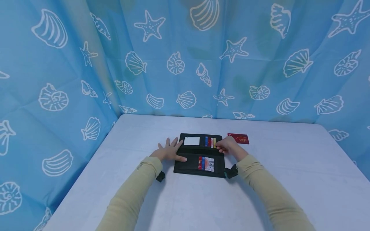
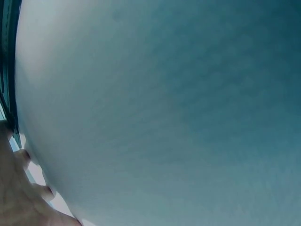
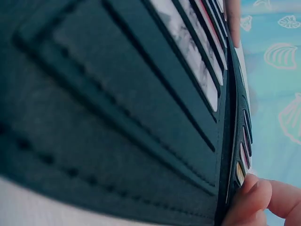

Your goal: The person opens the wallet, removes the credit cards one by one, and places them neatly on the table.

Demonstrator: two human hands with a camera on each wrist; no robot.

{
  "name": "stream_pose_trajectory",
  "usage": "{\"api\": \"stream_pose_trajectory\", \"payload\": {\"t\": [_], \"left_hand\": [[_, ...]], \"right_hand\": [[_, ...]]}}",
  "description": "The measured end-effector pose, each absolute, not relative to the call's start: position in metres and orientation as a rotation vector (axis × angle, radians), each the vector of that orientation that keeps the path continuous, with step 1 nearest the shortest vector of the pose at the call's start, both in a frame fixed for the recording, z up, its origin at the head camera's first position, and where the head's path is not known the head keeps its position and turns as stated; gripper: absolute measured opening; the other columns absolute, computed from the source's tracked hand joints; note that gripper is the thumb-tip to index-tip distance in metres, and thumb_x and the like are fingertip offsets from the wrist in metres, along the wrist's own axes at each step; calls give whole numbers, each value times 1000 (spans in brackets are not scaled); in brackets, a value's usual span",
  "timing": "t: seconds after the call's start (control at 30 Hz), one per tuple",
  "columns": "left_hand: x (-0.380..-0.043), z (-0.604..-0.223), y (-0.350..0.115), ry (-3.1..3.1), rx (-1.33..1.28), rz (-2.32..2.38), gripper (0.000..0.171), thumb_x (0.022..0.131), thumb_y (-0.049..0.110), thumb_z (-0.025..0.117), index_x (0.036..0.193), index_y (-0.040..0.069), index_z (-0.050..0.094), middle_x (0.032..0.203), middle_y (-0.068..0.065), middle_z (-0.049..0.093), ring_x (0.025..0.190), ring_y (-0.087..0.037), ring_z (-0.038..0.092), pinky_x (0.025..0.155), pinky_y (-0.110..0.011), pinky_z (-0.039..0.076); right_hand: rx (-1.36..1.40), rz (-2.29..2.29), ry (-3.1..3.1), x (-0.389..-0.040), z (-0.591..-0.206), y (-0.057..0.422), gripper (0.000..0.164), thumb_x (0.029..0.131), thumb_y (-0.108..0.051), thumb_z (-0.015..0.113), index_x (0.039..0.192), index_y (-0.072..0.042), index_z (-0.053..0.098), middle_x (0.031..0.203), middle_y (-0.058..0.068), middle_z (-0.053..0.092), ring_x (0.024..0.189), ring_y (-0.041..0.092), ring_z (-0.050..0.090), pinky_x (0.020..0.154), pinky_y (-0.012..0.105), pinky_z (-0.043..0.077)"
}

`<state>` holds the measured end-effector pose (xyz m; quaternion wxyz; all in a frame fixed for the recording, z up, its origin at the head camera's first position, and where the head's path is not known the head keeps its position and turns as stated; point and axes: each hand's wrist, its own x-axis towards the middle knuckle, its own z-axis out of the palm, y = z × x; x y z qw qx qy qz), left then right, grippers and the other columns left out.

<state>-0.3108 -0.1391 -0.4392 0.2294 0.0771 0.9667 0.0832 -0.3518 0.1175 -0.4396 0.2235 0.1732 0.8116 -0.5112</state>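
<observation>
A black wallet (image 1: 190,168) lies spread flat on the white-covered table, its fold running left to right. My left hand (image 1: 170,151) rests on the wallet's left side with the fingers spread and the thumb on the near half. My right hand (image 1: 229,147) is at the far half's right edge, thumb and fingertips pinching at a yellow card (image 1: 215,142) in the outermost slot. The right wrist view shows those fingertips (image 3: 251,200) right at that card's end. Several cards (image 1: 206,163) fill slots in the near half. Only part of the left hand enters the left wrist view.
A red VIP card (image 1: 242,138) lies on the table just beyond the right hand. The far half also has a white window panel (image 1: 192,141). A blue curtain (image 1: 185,64) with shell prints hangs behind and left of the table (image 1: 289,166).
</observation>
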Motion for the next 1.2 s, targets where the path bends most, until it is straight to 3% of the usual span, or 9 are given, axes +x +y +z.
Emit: {"api": "stream_pose_trajectory", "payload": {"t": [0.23, 0.53, 0.73, 0.93, 1.2], "left_hand": [[-311, -439, -138, 2657, 206, 219, 94, 78, 64, 55, 148, 25, 8, 155, -4, -5, 139, -36, -12, 104, -65, -4], [-311, -439, -139, 2657, 207, 221, 94, 77, 65, 56, 148, 25, 8, 155, -4, -5, 139, -36, -12, 104, -65, -3], [-312, -440, -139, 2656, 210, 232, 95, 77, 65, 56, 148, 25, 8, 155, -4, -5, 139, -36, -12, 104, -65, -3], [-312, -441, -139, 2653, 208, 226, 95, 77, 65, 56, 148, 25, 7, 155, -4, -5, 139, -36, -13, 103, -66, -3], [-312, -440, -138, 2655, 213, 225, 95, 77, 64, 56, 148, 25, 8, 155, -5, -5, 139, -36, -12, 104, -65, -3]], "right_hand": [[519, -1400, 2277, -352, -440, 112, 41, 89, -15, 59, 121, 4, 43, 56, 0, 53, 43, 9, 51, 47, 18, 42], [605, -1357, 2277, -357, -441, 106, 42, 89, -16, 59, 123, 4, 45, 55, 0, 54, 43, 8, 54, 46, 17, 43], [608, -1372, 2212, -355, -436, 107, 34, 90, -17, 57, 116, 3, 50, 56, 0, 55, 44, 9, 56, 48, 17, 45], [568, -1455, 2159, -353, -437, 111, 19, 90, -20, 58, 96, -2, 55, 55, -1, 54, 45, 9, 55, 49, 18, 46], [566, -1498, 2096, -352, -437, 114, 14, 90, -17, 58, 86, -4, 55, 54, -1, 54, 44, 7, 56, 48, 17, 46]]}}
